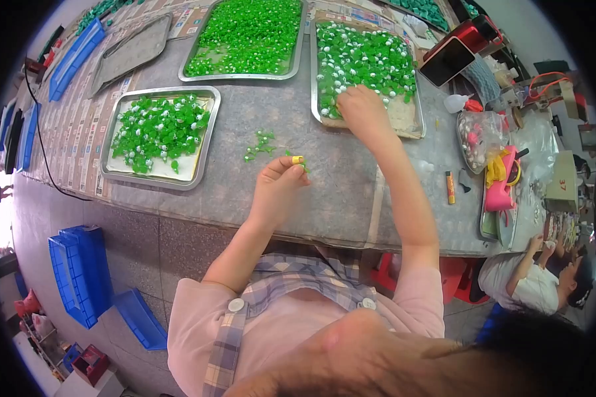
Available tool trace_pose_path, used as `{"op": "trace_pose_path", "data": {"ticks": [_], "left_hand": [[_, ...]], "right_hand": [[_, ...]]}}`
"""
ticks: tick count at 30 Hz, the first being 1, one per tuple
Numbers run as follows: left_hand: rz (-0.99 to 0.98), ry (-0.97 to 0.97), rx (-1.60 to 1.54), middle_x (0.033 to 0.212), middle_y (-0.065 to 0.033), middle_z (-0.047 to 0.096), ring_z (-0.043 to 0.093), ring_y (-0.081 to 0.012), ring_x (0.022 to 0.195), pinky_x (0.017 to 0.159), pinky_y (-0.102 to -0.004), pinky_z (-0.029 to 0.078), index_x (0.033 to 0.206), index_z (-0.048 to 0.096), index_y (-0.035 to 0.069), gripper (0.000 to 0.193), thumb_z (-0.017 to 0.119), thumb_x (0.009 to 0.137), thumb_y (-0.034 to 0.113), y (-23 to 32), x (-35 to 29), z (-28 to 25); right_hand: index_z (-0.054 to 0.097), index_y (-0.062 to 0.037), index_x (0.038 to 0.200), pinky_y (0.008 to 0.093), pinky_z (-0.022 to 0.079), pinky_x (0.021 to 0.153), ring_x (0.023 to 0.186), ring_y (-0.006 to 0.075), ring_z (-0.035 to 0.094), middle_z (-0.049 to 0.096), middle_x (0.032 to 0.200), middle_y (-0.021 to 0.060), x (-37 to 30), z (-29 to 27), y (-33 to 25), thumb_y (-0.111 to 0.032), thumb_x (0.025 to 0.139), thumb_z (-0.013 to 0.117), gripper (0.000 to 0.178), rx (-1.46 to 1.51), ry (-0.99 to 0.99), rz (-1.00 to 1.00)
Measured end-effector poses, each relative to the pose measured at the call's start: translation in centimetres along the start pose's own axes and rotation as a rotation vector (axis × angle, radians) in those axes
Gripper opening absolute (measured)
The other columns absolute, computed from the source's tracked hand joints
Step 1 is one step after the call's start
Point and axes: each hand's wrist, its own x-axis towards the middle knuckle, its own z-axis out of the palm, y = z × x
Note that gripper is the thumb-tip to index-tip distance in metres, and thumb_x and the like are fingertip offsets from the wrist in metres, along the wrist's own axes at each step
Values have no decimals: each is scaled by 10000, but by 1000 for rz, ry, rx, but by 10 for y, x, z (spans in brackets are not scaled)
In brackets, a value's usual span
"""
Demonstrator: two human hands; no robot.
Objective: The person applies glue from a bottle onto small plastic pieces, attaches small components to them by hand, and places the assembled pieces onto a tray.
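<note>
My left hand [279,187] is over the grey table covering, thumb and forefinger pinched on a small green plastic piece [304,168]. A strip of yellow tape wraps a fingertip of that hand. At the front left of a metal tray [419,119], my right hand [363,111] dips its bent fingers among green pieces with white balls [361,56]. The fingers are drawn together, and whatever lies between them is hidden. Just beyond my left hand lies a small loose group of green pieces with white dots [261,144].
A smaller tray [209,135] of green-and-white pieces stands at left; a larger tray [302,46] of small green pieces is behind. A phone [447,61], glue stick [450,188] and pink tape dispenser [502,188] are at right. Blue crates [79,274] stand on the floor. Another person [530,281] sits at far right.
</note>
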Motion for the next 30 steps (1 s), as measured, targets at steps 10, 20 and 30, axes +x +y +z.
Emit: {"op": "trace_pose_path", "data": {"ticks": [10,20,30], "left_hand": [[19,-35,-17,751,-34,543,528,-104,671,621,-226,452,851,524,36,109,522,749,76,0,0,2],[-16,-5,9,727,-19,533,513,-101,653,600,-229,442,840,529,39,103,527,744,75,0,-1,3],[-46,-80,32,748,-49,549,534,-115,658,592,-225,457,835,526,33,99,524,745,74,-6,-6,12]], "right_hand": [[532,-54,645,337,411,596,684,221,498,518,668,67,1,6,3,-6,586,491,86,11,-20,-3],[500,-13,850,211,403,667,756,111,530,555,766,43,-59,-46,-49,-35,685,572,181,1267,0,405],[520,-13,831,179,388,593,651,61,485,544,730,21,-91,-29,-89,-70,717,564,135,1988,26,741]]}}
